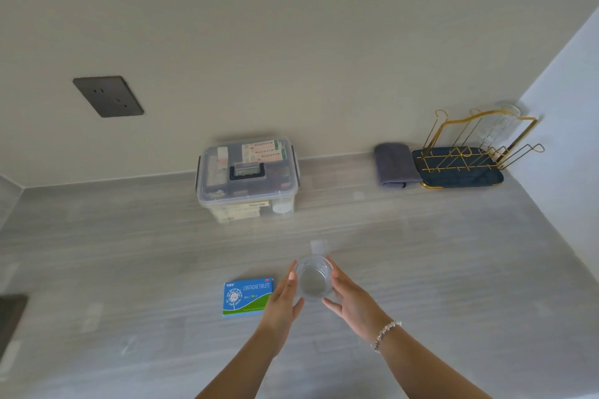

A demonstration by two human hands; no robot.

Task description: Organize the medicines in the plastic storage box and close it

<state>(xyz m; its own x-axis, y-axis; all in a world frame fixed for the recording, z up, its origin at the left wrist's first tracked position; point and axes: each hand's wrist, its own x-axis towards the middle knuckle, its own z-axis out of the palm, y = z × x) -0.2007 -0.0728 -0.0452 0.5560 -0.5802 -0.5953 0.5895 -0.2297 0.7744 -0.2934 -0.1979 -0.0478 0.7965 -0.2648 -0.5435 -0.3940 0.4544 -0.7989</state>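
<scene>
A clear plastic storage box (pixel 247 179) with a lid and dark handle stands by the wall, several medicine packs visible inside. Its lid is on. A blue and green Loratadine tablets box (pixel 247 296) lies flat on the grey counter, nearer to me. Just right of it stands a clear drinking glass (pixel 314 277). My left hand (pixel 285 298) and my right hand (pixel 348 296) cup the glass from both sides, fingers spread along its wall.
A folded grey towel (pixel 393 164) and a gold wire rack (pixel 473 146) on a dark tray, holding an upturned glass, sit at the back right. A dark wall socket (pixel 108 96) is up left. A white wall closes the right side.
</scene>
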